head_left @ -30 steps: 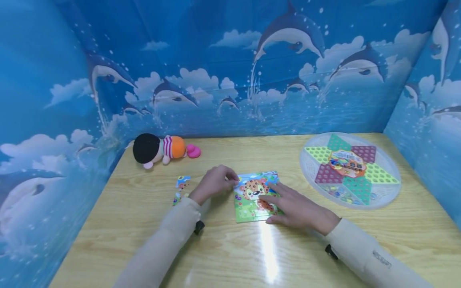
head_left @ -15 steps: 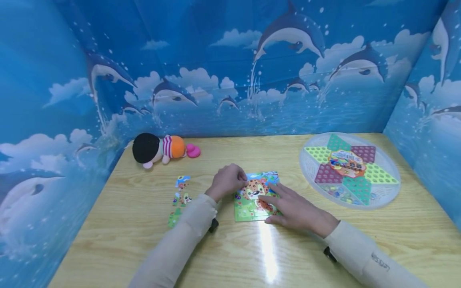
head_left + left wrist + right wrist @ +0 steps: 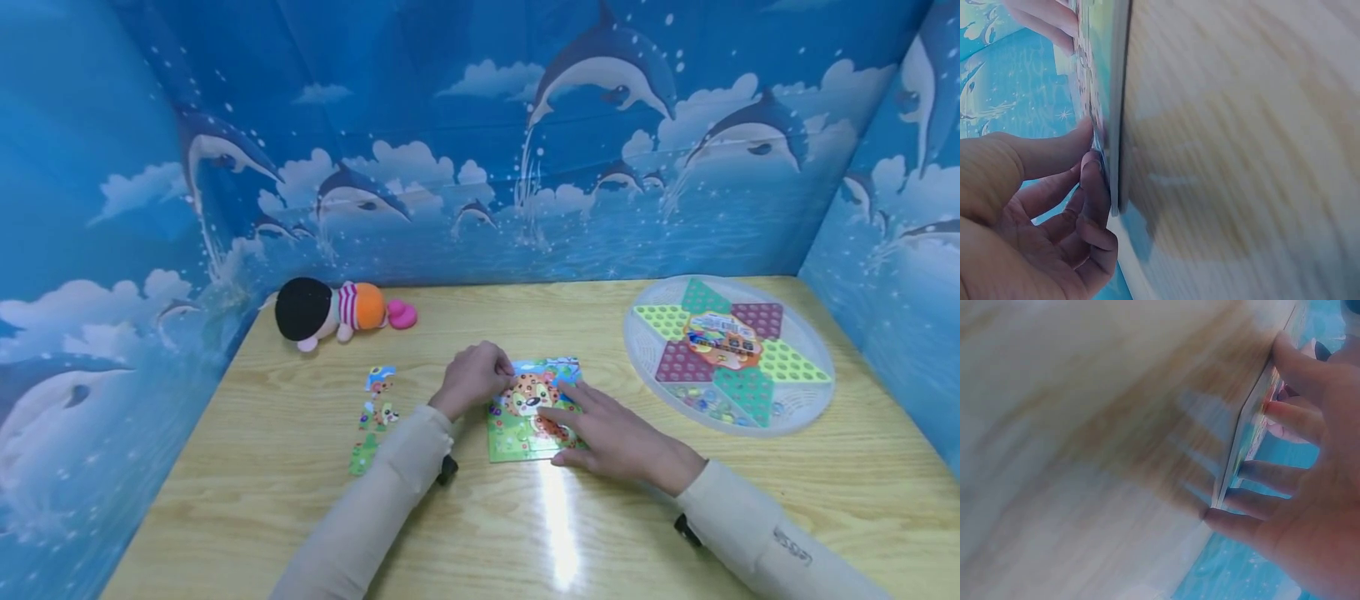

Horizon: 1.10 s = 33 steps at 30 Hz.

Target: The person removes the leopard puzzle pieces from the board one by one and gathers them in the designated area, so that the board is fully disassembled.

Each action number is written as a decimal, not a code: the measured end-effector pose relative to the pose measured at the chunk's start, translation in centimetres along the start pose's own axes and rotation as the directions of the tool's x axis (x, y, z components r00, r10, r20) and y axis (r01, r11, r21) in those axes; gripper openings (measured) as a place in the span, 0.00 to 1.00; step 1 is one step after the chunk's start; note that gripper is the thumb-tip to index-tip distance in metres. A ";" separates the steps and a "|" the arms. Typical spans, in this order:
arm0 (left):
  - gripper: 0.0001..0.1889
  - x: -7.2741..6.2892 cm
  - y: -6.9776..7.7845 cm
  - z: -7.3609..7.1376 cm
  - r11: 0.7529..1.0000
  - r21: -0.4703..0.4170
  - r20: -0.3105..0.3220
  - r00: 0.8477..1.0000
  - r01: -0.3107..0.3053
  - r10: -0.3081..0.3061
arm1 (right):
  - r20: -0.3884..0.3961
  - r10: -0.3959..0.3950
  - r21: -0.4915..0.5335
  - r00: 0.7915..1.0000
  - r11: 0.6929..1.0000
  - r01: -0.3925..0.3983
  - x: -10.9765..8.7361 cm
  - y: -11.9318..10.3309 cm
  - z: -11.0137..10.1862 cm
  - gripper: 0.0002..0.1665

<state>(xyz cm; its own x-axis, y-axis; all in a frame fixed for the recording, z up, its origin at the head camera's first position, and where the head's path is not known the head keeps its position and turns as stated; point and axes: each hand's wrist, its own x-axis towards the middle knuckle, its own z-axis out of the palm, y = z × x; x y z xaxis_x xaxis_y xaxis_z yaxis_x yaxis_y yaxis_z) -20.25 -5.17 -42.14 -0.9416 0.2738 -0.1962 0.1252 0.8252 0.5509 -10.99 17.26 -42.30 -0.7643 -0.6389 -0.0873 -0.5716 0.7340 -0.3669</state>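
Note:
A square jigsaw puzzle [image 3: 513, 442] with a spotted leopard cub on green and blue lies flat mid-table. My left hand [image 3: 476, 379] is over its upper left corner, thumb and index fingertips pinching a thin puzzle piece [image 3: 1100, 164] right at the puzzle's surface; the fingers hide most of this piece. My right hand [image 3: 611, 425] rests on the puzzle's right side, fingers spread, with the thumb by the front edge. In the right wrist view, its fingertips [image 3: 1235, 500] touch the puzzle's edge and face.
Loose puzzle pieces [image 3: 382, 412] lie in a column left of the puzzle. A stuffed doll [image 3: 341, 312] lies at the back left. On the right sits a round Chinese checkers board [image 3: 727, 358] with glass marbles. Dolphin-print curtains [image 3: 480, 150] close off the table's back and sides.
My left hand has moved right, from the puzzle's left edge onto its upper left part, uncovering more loose pieces. It stays there over the last half second. My right hand has barely moved.

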 end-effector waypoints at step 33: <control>0.05 -1.3 -3.1 -3.2 0.952 -0.303 -0.012 0.999 0.046 -0.052 | -0.004 0.007 0.009 1.000 1.000 -0.007 0.0 -0.1 0.0 0.39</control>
<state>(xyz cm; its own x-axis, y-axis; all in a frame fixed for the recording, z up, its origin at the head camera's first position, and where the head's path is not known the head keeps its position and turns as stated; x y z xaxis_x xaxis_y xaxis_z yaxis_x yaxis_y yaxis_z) -20.44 -9.63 -40.96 -0.9504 0.2249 -0.2150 -0.0189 0.6480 0.7614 -10.92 17.21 -42.31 -0.7695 -0.6328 -0.0860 -0.5635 0.7362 -0.3748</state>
